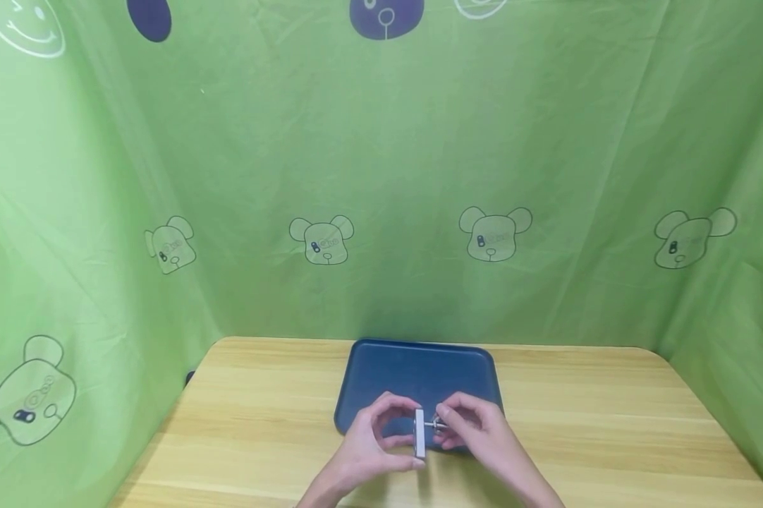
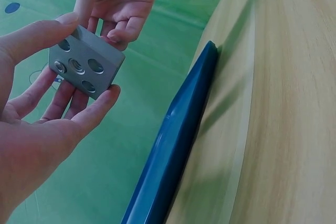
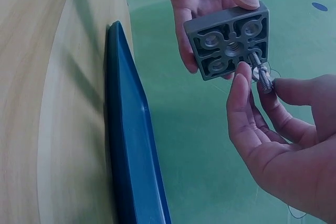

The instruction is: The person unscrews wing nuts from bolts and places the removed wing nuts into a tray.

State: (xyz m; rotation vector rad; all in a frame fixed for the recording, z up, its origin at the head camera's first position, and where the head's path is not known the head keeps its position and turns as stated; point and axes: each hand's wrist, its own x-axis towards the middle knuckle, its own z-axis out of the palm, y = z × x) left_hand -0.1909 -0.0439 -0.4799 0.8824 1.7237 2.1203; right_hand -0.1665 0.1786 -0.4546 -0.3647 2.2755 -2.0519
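My left hand (image 1: 371, 441) grips a square grey plate (image 1: 420, 434) by its edges, thumb on one edge and fingers on the opposite one. The left wrist view shows the plate's smooth face (image 2: 105, 80), with a hole near each corner and one in the middle; a bolt end fills one corner hole. From the ribbed side, in the right wrist view, the threaded bolt (image 3: 266, 83) sticks out of that hole. Fingers and thumb of my right hand (image 1: 483, 427) pinch a small metal nut (image 3: 258, 72) around the bolt, partly hidden by the fingertips.
Below and behind the hands, a blue tray (image 1: 419, 367) lies on the wood-grain table (image 1: 261, 409). Green cloth (image 1: 407, 141) printed with bear faces hangs at the back and both sides.
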